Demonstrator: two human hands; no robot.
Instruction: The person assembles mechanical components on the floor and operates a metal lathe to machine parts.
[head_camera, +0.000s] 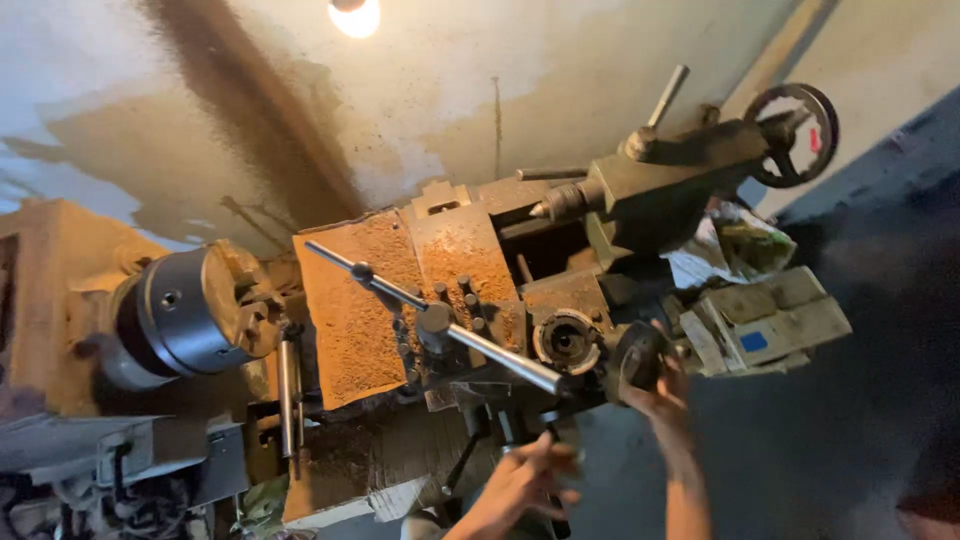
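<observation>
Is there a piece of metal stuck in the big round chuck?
No, the chuck shows only its bare jaws and a small empty centre hole.

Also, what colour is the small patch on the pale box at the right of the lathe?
Blue; the patch on the box shows in the head view.

Dark round handwheel (637, 358) at rusty lathe carriage's right end, gripped, facing camera.
</observation>
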